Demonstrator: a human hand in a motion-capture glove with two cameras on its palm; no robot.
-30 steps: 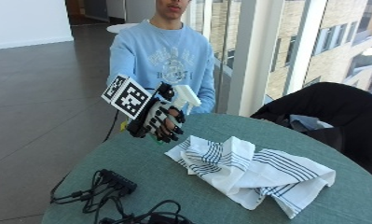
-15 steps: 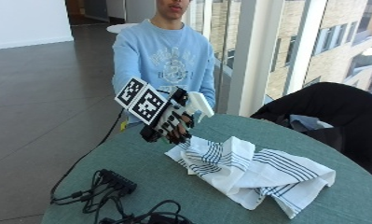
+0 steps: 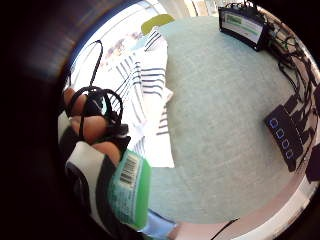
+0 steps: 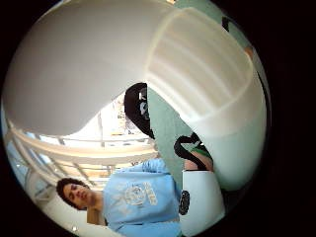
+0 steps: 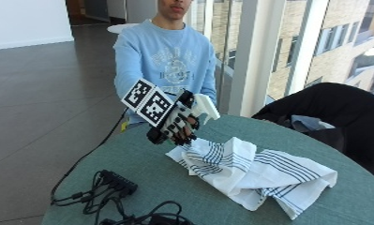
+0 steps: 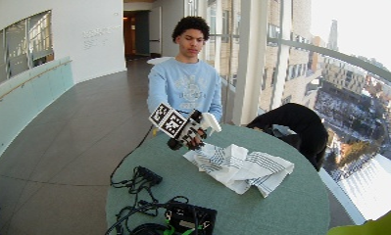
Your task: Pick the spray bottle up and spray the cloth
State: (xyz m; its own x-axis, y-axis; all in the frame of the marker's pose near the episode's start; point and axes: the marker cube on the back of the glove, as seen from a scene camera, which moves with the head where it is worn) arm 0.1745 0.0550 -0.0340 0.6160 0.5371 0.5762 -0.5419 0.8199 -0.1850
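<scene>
- gloved right hand [image 5: 177, 125] curled round the white spray bottle [image 5: 204, 106], held in the air above the round table's [image 5: 143, 159] near edge
- nozzle toward the crumpled striped cloth [image 5: 252, 171] lying mid-table

Hidden from you: most of the spray bottle [image 5: 202, 107] behind the curled fingers of the right hand [image 5: 176, 124], only its white head showing; bottle label print [image 3: 129, 172] too small to read; black jacket [image 5: 336, 112] cut off at the frame edge.
</scene>
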